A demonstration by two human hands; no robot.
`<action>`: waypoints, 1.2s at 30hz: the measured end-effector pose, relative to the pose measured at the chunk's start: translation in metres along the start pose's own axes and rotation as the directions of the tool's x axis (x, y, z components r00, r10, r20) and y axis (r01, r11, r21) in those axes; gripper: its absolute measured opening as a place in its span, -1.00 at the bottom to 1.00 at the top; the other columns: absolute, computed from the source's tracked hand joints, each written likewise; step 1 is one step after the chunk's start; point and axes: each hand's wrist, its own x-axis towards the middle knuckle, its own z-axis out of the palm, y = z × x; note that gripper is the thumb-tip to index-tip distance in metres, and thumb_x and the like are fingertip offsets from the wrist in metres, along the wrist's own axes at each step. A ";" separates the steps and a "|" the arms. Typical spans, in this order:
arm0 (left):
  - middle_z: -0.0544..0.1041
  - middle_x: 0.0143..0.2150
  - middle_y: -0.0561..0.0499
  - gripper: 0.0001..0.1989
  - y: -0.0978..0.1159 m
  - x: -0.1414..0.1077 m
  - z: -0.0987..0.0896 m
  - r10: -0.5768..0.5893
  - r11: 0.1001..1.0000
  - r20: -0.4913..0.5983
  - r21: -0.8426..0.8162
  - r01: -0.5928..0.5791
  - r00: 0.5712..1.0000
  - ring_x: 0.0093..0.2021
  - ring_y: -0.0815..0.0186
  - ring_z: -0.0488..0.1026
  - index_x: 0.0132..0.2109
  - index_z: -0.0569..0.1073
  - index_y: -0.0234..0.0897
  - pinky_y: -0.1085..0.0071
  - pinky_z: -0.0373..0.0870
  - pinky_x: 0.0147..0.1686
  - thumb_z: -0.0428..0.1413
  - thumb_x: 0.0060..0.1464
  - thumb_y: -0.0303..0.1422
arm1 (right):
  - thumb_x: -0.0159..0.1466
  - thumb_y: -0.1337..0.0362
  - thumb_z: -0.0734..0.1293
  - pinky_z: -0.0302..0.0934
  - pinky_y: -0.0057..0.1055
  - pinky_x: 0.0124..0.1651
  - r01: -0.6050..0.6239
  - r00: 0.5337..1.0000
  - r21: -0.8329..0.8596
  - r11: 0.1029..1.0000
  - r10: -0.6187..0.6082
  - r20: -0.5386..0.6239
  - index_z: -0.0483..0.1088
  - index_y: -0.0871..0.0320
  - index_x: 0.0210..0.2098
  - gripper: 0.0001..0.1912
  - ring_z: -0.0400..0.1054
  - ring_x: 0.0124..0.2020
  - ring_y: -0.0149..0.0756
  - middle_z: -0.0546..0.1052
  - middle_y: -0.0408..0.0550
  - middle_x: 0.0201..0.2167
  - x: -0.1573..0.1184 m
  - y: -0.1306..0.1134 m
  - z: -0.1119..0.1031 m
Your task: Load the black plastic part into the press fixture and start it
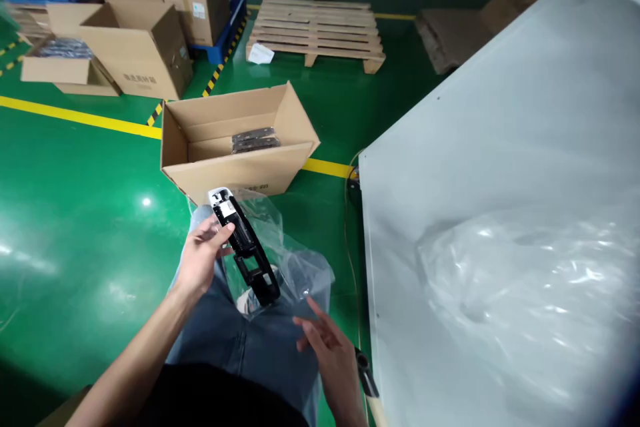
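A long black part (245, 247) with a silver-white upper end and a white label is in my left hand (203, 253), whose thumb presses on its face. The part slants down to the right above my legs. A clear plastic bag (305, 270) spreads behind and to the right of the part. My right hand (327, 350) is beside the bag's lower edge with its fingers apart; whether a fingertip touches the film is unclear. Beyond the part stands an open cardboard box (240, 170) with several dark wrapped pieces (255, 140) inside.
On the right is a grey-white table (400, 213) with large clear plastic film (525, 293) on it. A wooden pallet (315, 30) lies ahead. More cartons (135, 53) stand at the back left. A cable (347, 240) runs along the table's left side.
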 end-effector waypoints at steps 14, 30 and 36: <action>0.50 -0.41 -0.05 -0.75 0.042 0.011 -0.001 -0.028 0.963 0.579 0.233 -0.133 0.815 -0.42 0.27 0.36 -0.21 0.70 -0.23 0.42 0.33 -0.45 0.47 -0.02 -0.22 | 0.22 -0.24 0.47 0.41 -0.13 0.16 0.334 0.921 -0.014 0.943 -0.323 0.219 0.53 0.09 0.10 -0.34 0.54 0.04 -0.10 0.66 0.10 -0.02 0.114 -0.138 0.037; 0.68 -0.14 -0.22 -0.43 0.086 0.129 0.025 -0.094 0.974 0.362 0.227 0.010 0.927 -0.36 0.17 0.60 0.02 0.70 -0.22 0.42 0.48 -0.52 0.56 -0.21 -0.28 | 0.09 -0.27 0.55 0.06 -0.46 -0.52 0.418 0.908 0.108 0.902 -0.411 -0.080 0.34 0.06 -0.34 -0.42 0.15 -0.62 -0.45 0.24 -0.35 -0.66 0.199 -0.217 0.041; 0.55 -0.43 -0.01 -0.56 0.134 0.285 0.031 -0.021 0.997 0.080 0.077 0.015 0.997 -0.63 0.42 0.37 -0.17 0.63 -0.29 0.53 0.32 -0.68 0.53 -0.27 -0.47 | 0.17 -0.42 0.38 0.10 -0.38 -0.54 0.231 0.969 -0.197 0.953 -0.243 -0.036 0.41 0.06 -0.46 -0.36 0.17 -0.63 -0.35 0.29 -0.22 -0.70 0.254 -0.127 0.048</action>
